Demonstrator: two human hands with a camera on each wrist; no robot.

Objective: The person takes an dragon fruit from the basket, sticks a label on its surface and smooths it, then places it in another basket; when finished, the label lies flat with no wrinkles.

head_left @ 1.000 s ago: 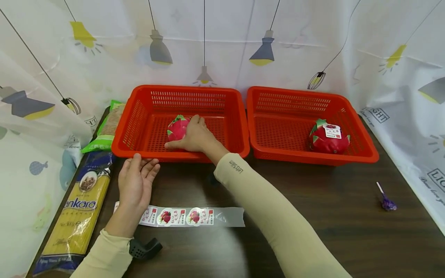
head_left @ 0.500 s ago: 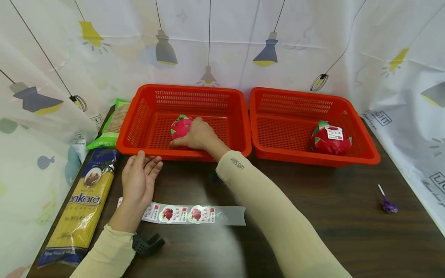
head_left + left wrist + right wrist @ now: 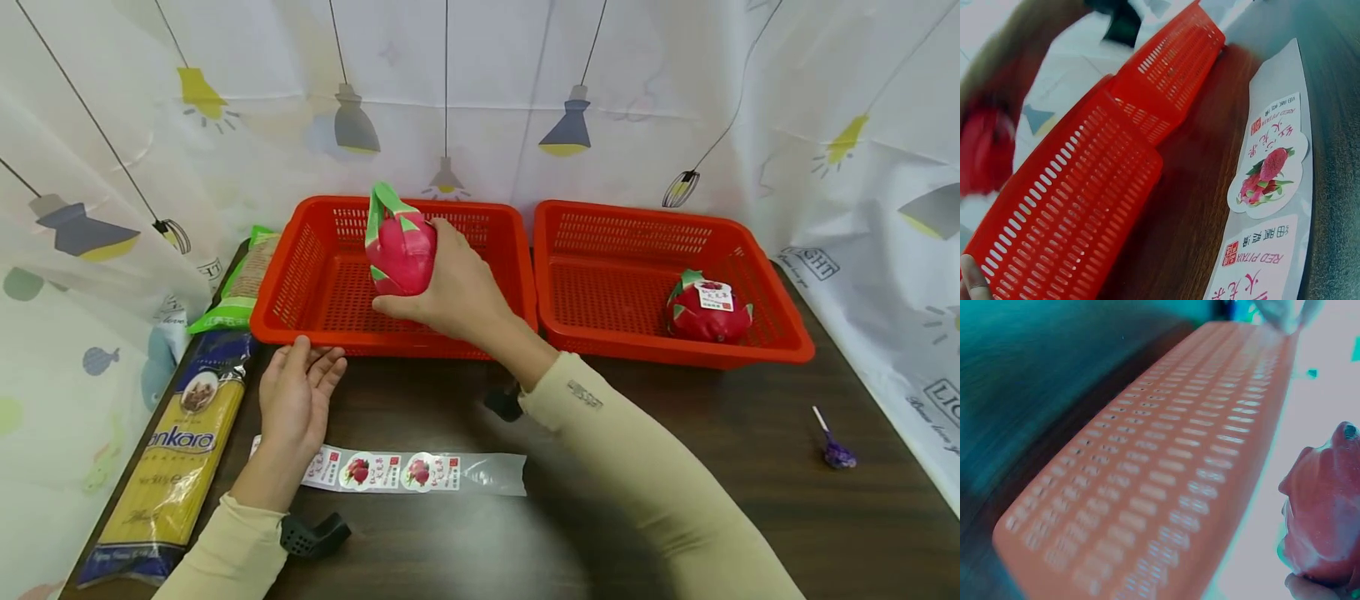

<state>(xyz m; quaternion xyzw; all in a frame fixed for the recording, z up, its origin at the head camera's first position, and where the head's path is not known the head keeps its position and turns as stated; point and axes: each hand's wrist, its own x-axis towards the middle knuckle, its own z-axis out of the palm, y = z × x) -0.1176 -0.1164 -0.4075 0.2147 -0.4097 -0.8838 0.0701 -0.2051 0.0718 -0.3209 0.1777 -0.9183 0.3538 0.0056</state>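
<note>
My right hand (image 3: 468,292) grips a pink dragon fruit (image 3: 405,254) with green-tipped scales, held up over the left red basket (image 3: 397,340). In the right wrist view the dragon fruit (image 3: 1325,515) is at the right edge, with a fingertip below it. My left hand (image 3: 294,396) stays at that basket's front rim, palm turned up and fingers loosely bent, with the thumb touching the rim. Another dragon fruit (image 3: 705,323), bearing a white label (image 3: 715,296), lies in the right red basket (image 3: 637,343).
A strip of dragon fruit stickers (image 3: 390,472) lies in front of the left basket. At the left are a yellow spaghetti pack (image 3: 161,467) and a green-edged bag (image 3: 243,283). A purple-wrapped lollipop (image 3: 837,454) lies at the right. A printed curtain (image 3: 487,67) hangs behind.
My right hand has lifted the dragon fruit from the left basket's floor, up and toward me. My left hand has stayed at the rim.
</note>
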